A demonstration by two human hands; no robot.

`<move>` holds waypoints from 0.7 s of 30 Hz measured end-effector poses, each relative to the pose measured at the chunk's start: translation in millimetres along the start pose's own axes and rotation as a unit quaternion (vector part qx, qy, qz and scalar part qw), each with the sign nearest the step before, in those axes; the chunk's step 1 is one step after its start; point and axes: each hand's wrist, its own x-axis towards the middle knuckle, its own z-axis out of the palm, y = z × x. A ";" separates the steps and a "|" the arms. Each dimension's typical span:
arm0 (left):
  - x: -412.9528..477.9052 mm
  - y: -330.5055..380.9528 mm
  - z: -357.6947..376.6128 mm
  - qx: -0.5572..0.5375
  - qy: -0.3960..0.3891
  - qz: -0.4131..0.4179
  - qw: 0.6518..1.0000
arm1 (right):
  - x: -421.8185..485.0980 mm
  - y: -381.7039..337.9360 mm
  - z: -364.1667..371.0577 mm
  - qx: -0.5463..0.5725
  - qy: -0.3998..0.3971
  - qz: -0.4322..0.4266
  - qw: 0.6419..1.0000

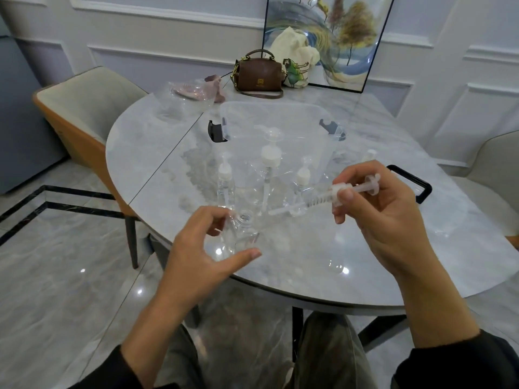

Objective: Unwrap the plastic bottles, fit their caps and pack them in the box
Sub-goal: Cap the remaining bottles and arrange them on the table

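Visibility: the clear box [280,119] on the far half of the table [295,276] is transparent. Its walls are traced mainly by glare and its two black latches [215,132]. Three capped bottles [270,164] stand upright at its near side; whether they are inside the box or just in front of it cannot be determined. At the right, a black handle [412,179] is partly hidden behind the right hand [390,217], and what it belongs to is unclear. A brown handbag [259,75] sits at the far edge.

Left hand [205,248]: fingers and thumb curl round a clear bottle [238,237] at the near left edge of the table. The bottle is upright, its neck open and uncapped. Fingers are on the far side, thumb on the near side. Exact contact is hard to judge through the plastic.

Right hand: thumb and fingertips pinch a white pump cap [341,192] by its collar. The cap lies almost level, its head toward the right. Its spring and dip tube point left toward the bottle's neck, and the tube tip stops just right of the neck, apart from it.
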 end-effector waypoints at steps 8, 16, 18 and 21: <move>4.5 5.9 25.2 -0.018 -0.034 0.013 0.999 | -3.1 -7.2 -8.6 -0.104 -0.009 0.001 0.995; 8.6 8.9 33.9 -0.010 -0.058 0.028 0.998 | 6.3 -11.1 -7.5 -0.202 -0.100 -0.008 0.974; 10.2 10.0 37.2 -0.008 -0.061 0.031 0.998 | 11.1 -11.3 -4.4 -0.239 -0.134 -0.018 0.962; 12.4 9.2 42.5 -0.018 -0.067 0.022 0.997 | 17.5 -12.1 1.5 -0.271 -0.178 -0.025 0.946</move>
